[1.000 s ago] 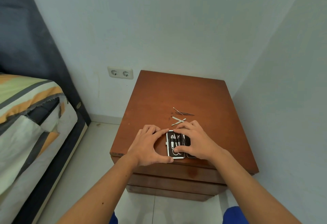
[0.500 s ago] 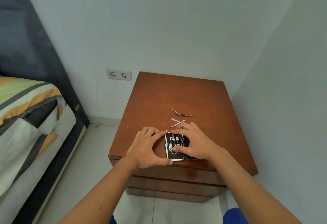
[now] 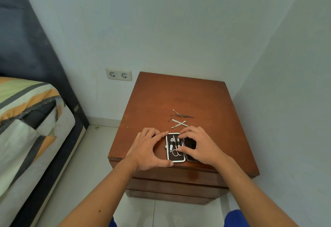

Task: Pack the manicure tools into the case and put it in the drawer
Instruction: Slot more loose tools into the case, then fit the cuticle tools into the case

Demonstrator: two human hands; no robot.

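A small black manicure case (image 3: 175,157) with a silver rim lies open near the front edge of the brown nightstand (image 3: 179,97). Scissors, a clipper and other tools sit in its left half. My left hand (image 3: 146,150) frames the case's left side, forefinger at the top corner and thumb at the bottom corner. My right hand (image 3: 198,146) covers most of the right half, fingertips on the tools. Just behind the case lie two crossed flat metal tools (image 3: 179,124). Farther back rest tweezers (image 3: 184,116) crossed by a thin pick (image 3: 177,113).
Closed drawer fronts (image 3: 172,182) stack below the nightstand top. A bed (image 3: 26,119) with a striped cover stands to the left, a dark headboard behind it. A double wall socket (image 3: 119,74) sits left of the nightstand. A wall runs close on the right.
Both hands stay on the case. My right thumb has shifted slightly over the tools; the loose tools behind have not moved.
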